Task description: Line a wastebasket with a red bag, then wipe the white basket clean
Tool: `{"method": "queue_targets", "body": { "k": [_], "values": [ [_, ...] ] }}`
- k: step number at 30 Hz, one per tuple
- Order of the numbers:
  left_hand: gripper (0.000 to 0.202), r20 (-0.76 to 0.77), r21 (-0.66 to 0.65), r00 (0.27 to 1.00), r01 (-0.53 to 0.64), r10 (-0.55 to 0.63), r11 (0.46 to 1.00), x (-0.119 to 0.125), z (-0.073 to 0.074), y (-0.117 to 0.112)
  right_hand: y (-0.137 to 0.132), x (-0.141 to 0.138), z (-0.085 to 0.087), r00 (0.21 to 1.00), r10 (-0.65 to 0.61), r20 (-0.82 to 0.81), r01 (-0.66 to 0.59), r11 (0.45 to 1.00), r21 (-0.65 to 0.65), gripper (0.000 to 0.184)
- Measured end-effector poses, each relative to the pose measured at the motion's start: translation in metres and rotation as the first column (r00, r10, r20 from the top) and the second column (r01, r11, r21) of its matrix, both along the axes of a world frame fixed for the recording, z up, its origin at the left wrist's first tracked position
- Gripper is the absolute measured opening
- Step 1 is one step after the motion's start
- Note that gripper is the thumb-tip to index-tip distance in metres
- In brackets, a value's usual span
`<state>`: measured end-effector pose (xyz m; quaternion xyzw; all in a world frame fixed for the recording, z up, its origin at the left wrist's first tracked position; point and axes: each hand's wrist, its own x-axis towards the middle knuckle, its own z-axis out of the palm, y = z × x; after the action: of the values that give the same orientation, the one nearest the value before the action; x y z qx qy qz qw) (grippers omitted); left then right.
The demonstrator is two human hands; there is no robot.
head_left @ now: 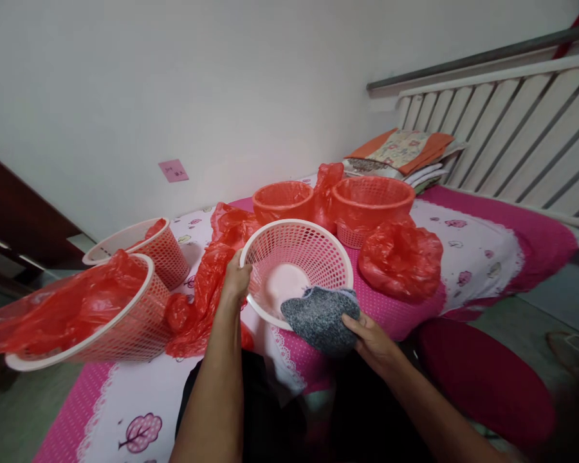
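My left hand (236,278) is closed around the left rim of a pale pink perforated plastic basket (345,260). The basket tilts toward me, and its white bottom shows with nothing lying on it. A dark grey speckled cloth (318,318) is pinched in my right hand (369,337), thumb on top. The cloth overlaps the basket's front rim at the lower right; its exact kind is unclear. Left of the basket, crumpled red plastic bags (205,289) lie near my left forearm.
Two pink baskets, a front one (139,321) and a rear one (174,257), stand at left with red bags inside. Behind are two red-lined baskets (282,202) (374,199) and a bunched red bag (400,260). Folded cloths (405,151) sit near the white railing (525,135). A dark red stool (482,379) is at right.
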<state>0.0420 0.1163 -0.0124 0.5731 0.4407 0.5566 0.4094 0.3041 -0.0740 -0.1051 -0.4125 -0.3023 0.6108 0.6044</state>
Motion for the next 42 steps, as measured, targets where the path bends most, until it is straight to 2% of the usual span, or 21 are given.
{"method": "queue_targets", "body": {
  "k": [3,5,8,11,14,15,16,18,19,20,21,22,23,25,27,29,31,33,37,42],
  "values": [
    [0.045,-0.004,-0.008,1.000,0.019,-0.019,1.000,-0.002,0.000,-0.001,0.001,0.012,-0.001,0.997,0.049,0.065,-0.047,0.998,-0.034,0.061],
    [0.045,0.000,-0.014,0.999,0.051,-0.051,0.999,-0.003,0.000,-0.001,0.004,0.023,-0.001,0.992,0.028,0.119,-0.023,0.999,-0.048,0.060],
    [0.046,0.022,-0.025,0.996,0.091,-0.090,0.996,-0.004,0.001,-0.001,0.011,0.042,0.003,0.984,-0.044,0.175,0.050,0.998,-0.032,0.062],
    [0.046,0.030,-0.018,0.996,0.080,-0.080,0.997,-0.003,0.000,0.001,0.023,0.059,0.009,0.966,-0.110,0.234,0.109,0.994,0.018,0.065],
    [0.047,0.013,-0.006,0.997,0.080,-0.080,0.997,-0.003,0.000,0.002,0.038,0.070,0.014,0.889,-0.242,0.390,0.208,0.970,0.127,0.063],
    [0.047,0.010,-0.005,0.996,0.084,-0.084,0.996,-0.003,0.000,0.002,0.043,0.072,0.016,0.824,-0.319,0.468,0.264,0.947,0.181,0.062],
    [0.048,0.008,-0.006,0.996,0.086,-0.086,0.996,-0.003,0.000,0.003,0.047,0.074,0.018,0.726,-0.418,0.545,0.333,0.908,0.253,0.062],
    [0.051,0.007,-0.012,0.997,0.076,-0.076,0.997,-0.003,0.000,0.003,0.051,0.073,0.022,0.446,-0.620,0.645,0.449,0.779,0.438,0.067],
    [0.051,0.006,-0.018,0.998,0.068,-0.068,0.998,-0.003,0.000,0.003,0.051,0.071,0.025,0.300,-0.695,0.654,0.473,0.704,0.531,0.069],
    [0.052,0.002,-0.025,0.998,0.061,-0.061,0.998,-0.003,0.001,0.003,0.049,0.069,0.027,0.186,-0.742,0.644,0.470,0.642,0.605,0.068],
    [0.052,-0.003,-0.030,0.998,0.057,-0.057,0.998,-0.004,0.001,0.003,0.046,0.066,0.028,0.121,-0.764,0.633,0.447,0.612,0.653,0.062],
    [0.053,-0.009,-0.032,0.998,0.055,-0.056,0.998,-0.003,0.001,0.003,0.041,0.062,0.029,0.104,-0.765,0.635,0.410,0.615,0.673,0.053],
    [0.053,-0.014,-0.032,0.998,0.059,-0.059,0.998,-0.003,0.001,0.002,0.037,0.058,0.029,0.122,-0.748,0.652,0.373,0.643,0.669,0.045],
    [0.055,-0.023,-0.025,0.997,0.072,-0.073,0.997,-0.002,0.001,0.001,0.030,0.050,0.028,0.221,-0.672,0.707,0.328,0.734,0.595,0.042],
    [0.056,-0.032,-0.020,0.996,0.079,-0.080,0.997,0.000,0.002,0.000,0.028,0.042,0.025,0.349,-0.570,0.743,0.336,0.817,0.469,0.054],
    [0.057,-0.050,-0.017,0.995,0.088,-0.088,0.996,0.001,0.003,-0.001,0.031,0.034,0.020,0.444,-0.513,0.735,0.377,0.851,0.365,0.074],
    [0.059,-0.068,-0.015,0.993,0.098,-0.098,0.995,0.001,0.004,-0.002,0.036,0.024,0.014,0.471,-0.519,0.713,0.414,0.844,0.341,0.089],
    [0.062,-0.074,-0.018,0.990,0.119,-0.120,0.993,0.000,0.004,-0.003,0.040,0.015,0.007,0.456,-0.553,0.698,0.440,0.821,0.363,0.094],
    [0.064,-0.088,-0.014,0.983,0.157,-0.158,0.987,-0.004,0.003,-0.005,0.044,0.007,-0.002,0.436,-0.598,0.672,0.480,0.787,0.388,0.090],
    [0.063,-0.114,0.004,0.981,0.161,-0.160,0.987,-0.011,0.000,-0.005,0.052,0.015,0.010,0.413,-0.630,0.658,0.511,0.758,0.405,0.079]
  ]
}}
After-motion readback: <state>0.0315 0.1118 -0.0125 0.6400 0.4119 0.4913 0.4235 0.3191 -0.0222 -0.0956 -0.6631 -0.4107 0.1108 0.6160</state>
